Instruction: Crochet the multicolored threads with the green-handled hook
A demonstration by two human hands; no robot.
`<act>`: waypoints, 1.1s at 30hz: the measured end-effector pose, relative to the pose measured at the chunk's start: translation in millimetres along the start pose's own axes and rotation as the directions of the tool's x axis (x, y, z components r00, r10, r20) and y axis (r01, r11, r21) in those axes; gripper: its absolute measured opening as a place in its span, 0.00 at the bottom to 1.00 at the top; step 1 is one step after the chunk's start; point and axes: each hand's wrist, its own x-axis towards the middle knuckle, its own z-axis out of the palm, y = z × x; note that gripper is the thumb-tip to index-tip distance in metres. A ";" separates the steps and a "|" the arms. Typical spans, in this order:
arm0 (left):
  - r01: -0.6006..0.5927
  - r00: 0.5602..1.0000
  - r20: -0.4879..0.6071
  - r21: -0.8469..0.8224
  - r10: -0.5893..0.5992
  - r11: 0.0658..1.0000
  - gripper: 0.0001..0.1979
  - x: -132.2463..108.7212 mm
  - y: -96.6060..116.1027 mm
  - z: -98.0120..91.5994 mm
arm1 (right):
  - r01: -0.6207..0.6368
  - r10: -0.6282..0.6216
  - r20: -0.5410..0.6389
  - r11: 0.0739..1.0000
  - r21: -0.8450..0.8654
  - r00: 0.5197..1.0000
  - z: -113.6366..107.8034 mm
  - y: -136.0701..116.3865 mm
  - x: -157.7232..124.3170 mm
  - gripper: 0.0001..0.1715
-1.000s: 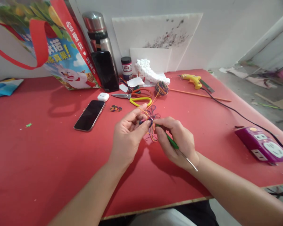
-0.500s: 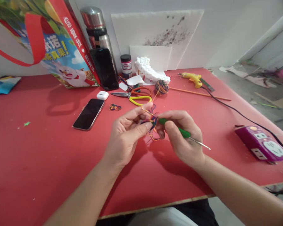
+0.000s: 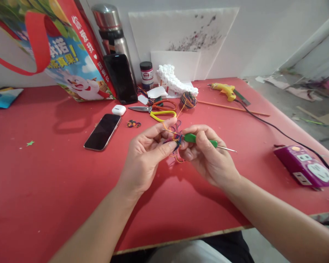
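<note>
My left hand (image 3: 146,157) pinches a small multicoloured crochet piece (image 3: 177,138) between thumb and fingers, with an orange strand running over its raised index finger. Loose loops of yarn hang below and behind the piece. In my right hand (image 3: 212,157) is a double-ended crochet hook (image 3: 190,138) with a green handle, gripped between thumb and fingers. One metal end lies at the crochet piece, pointing left; the other sticks out to the right. Behind the hands, the strand leads to a multicoloured yarn ball (image 3: 188,100).
Scissors (image 3: 164,115), a phone (image 3: 102,132), a white earbud case (image 3: 118,110) and a small crocheted scrap (image 3: 133,124) lie beyond my left hand. A yellow glue gun (image 3: 224,91) trails a cable toward a purple power box (image 3: 307,166) on the right. A gift bag (image 3: 84,73) stands back left.
My right hand has turned the hook closer to level. Its left metal end now shows across the crochet piece, while the left hand keeps its hold nearly still.
</note>
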 end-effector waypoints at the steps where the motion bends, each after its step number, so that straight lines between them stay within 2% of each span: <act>1: -0.003 1.000 -0.005 -0.002 0.003 1.000 0.19 0.2 0.2 -0.1 | 0.002 -0.002 0.009 1.000 0.006 1.000 -0.3 -0.5 0.1 0.14; 4: -0.008 1.000 -0.007 -0.001 0.008 1.000 0.19 0.8 0.7 -1.2 | -0.022 0.021 0.023 0.999 0.035 1.000 -0.1 -3.0 0.4 0.14; 10: -0.025 0.999 0.041 0.024 0.025 0.999 0.20 2.0 0.4 -4.6 | -0.204 0.215 -0.043 0.960 0.192 0.976 5.2 -12.2 2.5 0.18; 16: -0.058 0.996 0.079 0.086 0.052 0.995 0.18 0.8 1.4 -3.6 | -0.240 0.251 -0.024 0.947 0.216 0.968 -0.9 -15.1 7.1 0.19; 26: -0.091 0.990 0.131 0.361 0.046 0.928 0.19 -5.5 7.1 -3.9 | -0.200 0.200 -0.024 0.980 0.010 0.980 -20.9 -25.4 17.3 0.24; 33: -0.142 0.986 0.141 0.413 0.091 0.899 0.20 -6.2 6.7 -0.2 | -0.165 0.159 -0.077 0.982 -0.087 0.984 -18.9 -30.9 15.4 0.26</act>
